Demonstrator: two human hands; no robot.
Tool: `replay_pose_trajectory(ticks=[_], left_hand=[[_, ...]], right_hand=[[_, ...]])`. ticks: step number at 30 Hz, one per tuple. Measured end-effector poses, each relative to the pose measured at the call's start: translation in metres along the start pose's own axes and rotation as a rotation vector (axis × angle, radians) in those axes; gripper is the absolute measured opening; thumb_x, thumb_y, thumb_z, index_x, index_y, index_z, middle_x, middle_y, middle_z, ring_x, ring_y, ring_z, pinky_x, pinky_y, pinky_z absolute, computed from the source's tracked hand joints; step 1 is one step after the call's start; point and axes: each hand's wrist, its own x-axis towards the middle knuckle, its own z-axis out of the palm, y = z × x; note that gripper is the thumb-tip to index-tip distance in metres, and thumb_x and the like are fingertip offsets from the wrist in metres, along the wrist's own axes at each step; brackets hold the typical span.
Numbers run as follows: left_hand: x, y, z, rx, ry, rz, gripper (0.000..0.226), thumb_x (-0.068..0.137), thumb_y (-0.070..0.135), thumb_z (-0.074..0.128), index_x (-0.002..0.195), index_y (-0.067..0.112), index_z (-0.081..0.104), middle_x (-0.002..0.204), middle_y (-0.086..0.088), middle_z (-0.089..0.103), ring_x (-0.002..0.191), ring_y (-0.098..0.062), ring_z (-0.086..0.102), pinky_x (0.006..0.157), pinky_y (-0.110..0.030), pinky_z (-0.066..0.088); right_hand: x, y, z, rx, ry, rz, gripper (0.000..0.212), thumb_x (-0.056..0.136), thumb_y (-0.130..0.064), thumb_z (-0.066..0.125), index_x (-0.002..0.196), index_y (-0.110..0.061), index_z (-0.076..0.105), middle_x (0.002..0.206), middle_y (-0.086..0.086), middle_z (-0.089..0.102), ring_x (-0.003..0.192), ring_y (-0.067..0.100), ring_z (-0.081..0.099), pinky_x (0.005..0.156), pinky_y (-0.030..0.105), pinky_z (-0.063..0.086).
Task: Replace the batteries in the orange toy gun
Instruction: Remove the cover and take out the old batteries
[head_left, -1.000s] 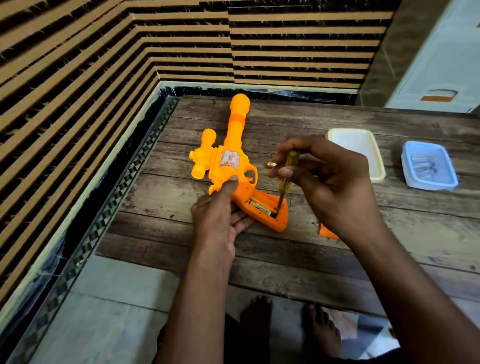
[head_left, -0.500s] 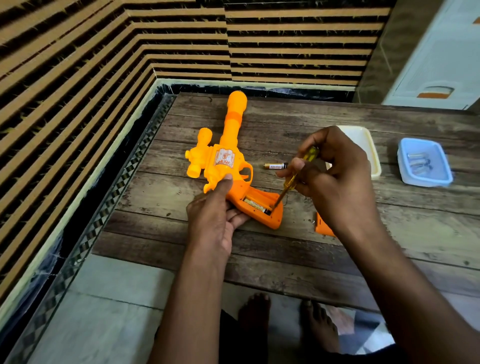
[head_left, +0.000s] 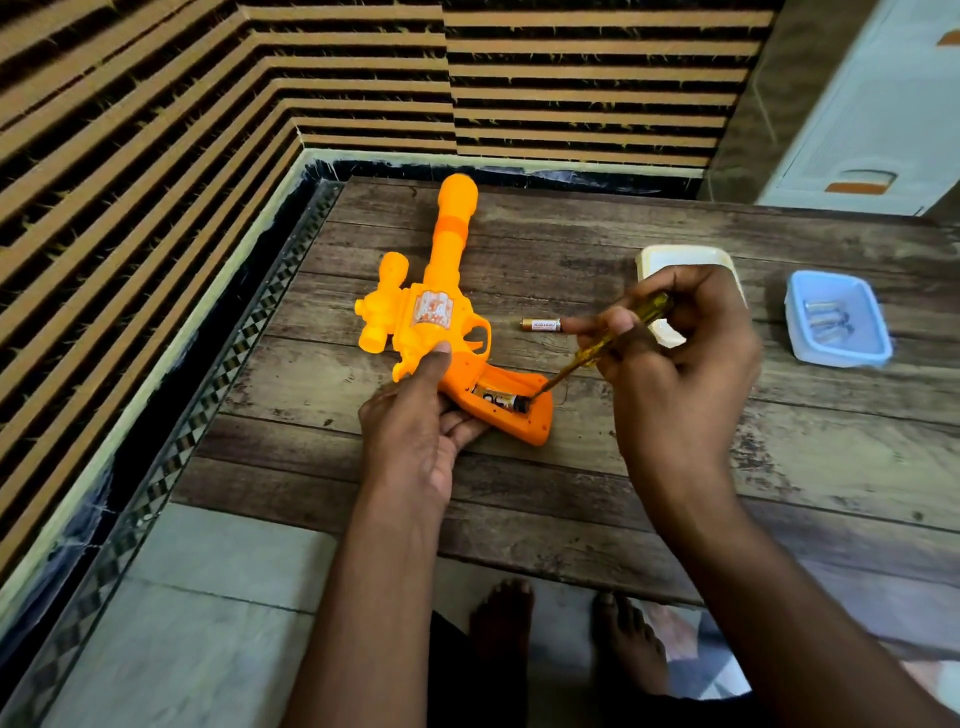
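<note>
The orange toy gun (head_left: 439, 317) lies flat on the wooden table (head_left: 597, 467), barrel pointing away from me. Its grip compartment is open, and a battery (head_left: 501, 401) sits inside. My left hand (head_left: 415, 431) holds the gun's grip from the left, thumb pressed on the body. My right hand (head_left: 675, 374) grips a yellow-handled screwdriver (head_left: 608, 345), whose tip touches the end of the battery in the compartment. A loose battery (head_left: 541, 325) lies on the table just right of the trigger guard.
A cream tray (head_left: 660, 257) sits behind my right hand, partly hidden. A light blue tray (head_left: 836, 353) at the right holds several batteries (head_left: 827, 318). Striped walls close off the table's left and far sides. My bare feet show below the near edge.
My right hand has tilted the screwdriver lower and drawn back to the right, with the tip staying at the battery. The loose battery beside the trigger guard came into view. My left hand kept its hold.
</note>
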Motion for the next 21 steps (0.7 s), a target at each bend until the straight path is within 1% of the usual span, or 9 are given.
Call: replay_pose_trajectory(ticks=[3,5,7,10,12,14,16,19,21], left_hand=[[-0.001,0.000,0.001,0.001,-0.012,-0.001,0.009,0.095,0.015,0.070,0.097,0.009,0.065,0.086,-0.015,0.078,0.065,-0.021,0.077,0.057,-0.044,0.063],[-0.002,-0.002,0.001,0.015,-0.020,0.004,0.009,0.094,0.015,0.071,0.096,0.010,0.064,0.077,-0.012,0.078,0.065,-0.021,0.077,0.058,-0.043,0.063],[-0.002,-0.002,0.002,0.026,-0.013,0.004,0.009,0.094,0.016,0.071,0.097,0.010,0.065,0.081,-0.013,0.079,0.065,-0.022,0.077,0.059,-0.044,0.064],[-0.003,-0.002,0.002,0.027,-0.008,-0.001,0.011,0.093,0.016,0.072,0.098,0.009,0.066,0.094,-0.018,0.077,0.068,-0.023,0.077,0.062,-0.046,0.064],[-0.003,-0.002,0.002,0.027,-0.007,0.000,0.011,0.093,0.016,0.073,0.099,0.010,0.066,0.096,-0.019,0.077,0.071,-0.024,0.077,0.064,-0.046,0.064],[-0.004,-0.002,0.002,0.029,-0.006,0.004,0.011,0.092,0.016,0.073,0.098,0.010,0.066,0.096,-0.019,0.077,0.073,-0.024,0.078,0.064,-0.046,0.065],[-0.004,-0.002,0.002,0.028,-0.002,0.009,0.010,0.093,0.016,0.073,0.097,0.009,0.066,0.097,-0.020,0.077,0.076,-0.025,0.078,0.065,-0.046,0.065],[-0.004,-0.002,0.002,0.035,-0.009,0.013,0.013,0.094,0.018,0.072,0.101,0.008,0.068,0.100,-0.021,0.077,0.084,-0.028,0.078,0.064,-0.043,0.065],[-0.005,-0.002,0.002,0.039,-0.013,0.015,0.013,0.094,0.018,0.071,0.100,0.007,0.068,0.100,-0.022,0.077,0.082,-0.028,0.078,0.064,-0.043,0.065]], right_hand=[[0.000,-0.005,0.000,0.115,0.030,-0.008,0.029,0.097,0.009,0.054,0.099,-0.019,0.052,0.091,0.018,0.066,0.082,0.029,0.081,0.072,0.063,0.062],[0.001,-0.006,0.002,0.141,0.040,-0.043,0.033,0.098,0.011,0.053,0.098,-0.022,0.050,0.089,0.014,0.065,0.083,0.030,0.081,0.075,0.062,0.062],[0.001,-0.007,0.005,0.131,0.017,-0.108,0.035,0.098,0.013,0.052,0.100,-0.022,0.049,0.088,0.008,0.063,0.083,0.030,0.080,0.078,0.059,0.063],[0.006,-0.005,0.004,0.078,-0.101,-0.251,0.029,0.100,0.015,0.048,0.107,-0.014,0.048,0.089,-0.002,0.061,0.081,0.028,0.078,0.076,0.050,0.063],[0.011,-0.002,0.003,0.019,-0.190,-0.326,0.030,0.102,0.014,0.046,0.111,-0.015,0.049,0.092,-0.005,0.059,0.078,0.026,0.075,0.073,0.043,0.060],[0.013,0.002,0.001,-0.074,-0.266,-0.391,0.035,0.099,0.018,0.043,0.108,-0.013,0.057,0.094,0.003,0.057,0.074,0.028,0.068,0.070,0.031,0.053],[0.015,0.003,-0.001,-0.250,-0.362,-0.458,0.031,0.096,0.018,0.045,0.101,-0.005,0.065,0.097,0.011,0.056,0.076,0.024,0.060,0.068,0.025,0.046],[0.017,0.008,-0.005,-0.484,-0.544,-0.510,0.016,0.095,-0.001,0.061,0.105,-0.007,0.073,0.097,0.010,0.055,0.080,0.019,0.056,0.068,0.028,0.046],[0.017,0.010,-0.005,-0.635,-0.652,-0.441,0.023,0.091,-0.032,0.069,0.106,-0.015,0.075,0.097,0.005,0.054,0.077,0.022,0.060,0.067,0.034,0.051]])
